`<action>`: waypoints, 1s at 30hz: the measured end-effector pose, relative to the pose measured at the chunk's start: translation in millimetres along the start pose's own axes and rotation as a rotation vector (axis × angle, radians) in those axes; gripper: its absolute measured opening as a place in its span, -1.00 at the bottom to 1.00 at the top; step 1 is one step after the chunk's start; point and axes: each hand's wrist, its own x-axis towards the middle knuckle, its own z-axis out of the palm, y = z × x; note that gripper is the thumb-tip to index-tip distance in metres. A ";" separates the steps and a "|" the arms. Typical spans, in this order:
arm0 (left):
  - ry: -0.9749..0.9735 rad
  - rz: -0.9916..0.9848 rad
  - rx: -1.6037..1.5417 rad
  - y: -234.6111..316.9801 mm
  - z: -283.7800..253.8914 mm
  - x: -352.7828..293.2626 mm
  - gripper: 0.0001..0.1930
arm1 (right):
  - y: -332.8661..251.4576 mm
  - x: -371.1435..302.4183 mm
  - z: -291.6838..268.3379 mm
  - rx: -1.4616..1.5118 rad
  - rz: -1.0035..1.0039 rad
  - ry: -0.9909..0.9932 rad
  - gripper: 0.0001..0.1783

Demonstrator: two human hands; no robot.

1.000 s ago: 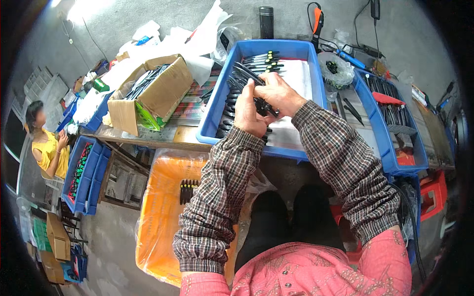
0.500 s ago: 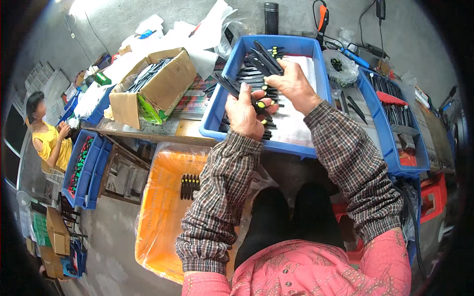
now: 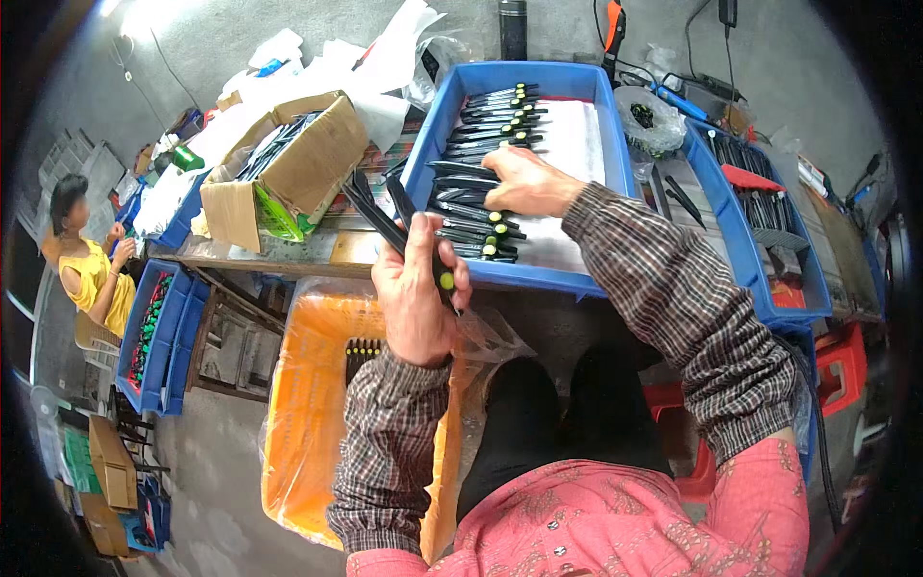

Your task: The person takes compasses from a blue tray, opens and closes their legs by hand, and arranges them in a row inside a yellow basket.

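My left hand [image 3: 420,293] is closed around a few long black slender pieces [image 3: 385,216] with yellow-green round spots, held between the blue tray's near left corner and the orange basket. Their exact kind I cannot make out. In the blue tray [image 3: 620,202], similar black pieces [image 3: 495,123] lie side by side in a row on the left, beside a white sheet [image 3: 572,144]. My right hand [image 3: 529,183] reaches into that tray, thumb and fingers closed on the ends of black pieces [image 3: 461,173] in the row.
Below on the left stands an orange basket [image 3: 298,423] lined with clear plastic, with more black pieces inside. A cardboard box [image 3: 317,149] of dark pieces is left of the tray. Another blue tray [image 3: 760,279] stands right. Far left, a person in yellow [image 3: 96,279] sits.
My left hand has moved left and toward me, out of the tray, with black pieces in it. My right hand has come left and down onto the row inside the tray.
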 end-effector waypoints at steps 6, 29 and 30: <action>0.026 -0.154 -0.032 -6.2 -16.8 -33.3 -0.79 | -5.1 12.6 27.2 -0.102 0.078 -0.172 -0.66; -0.044 -0.209 -0.112 -32.5 -63.5 -125.1 -0.90 | -100.6 -133.0 47.0 1.096 0.222 -0.308 -0.85; -0.033 -0.232 -0.118 -34.0 -63.2 -128.1 -0.90 | -99.1 -136.3 50.2 1.146 0.256 -0.294 -0.85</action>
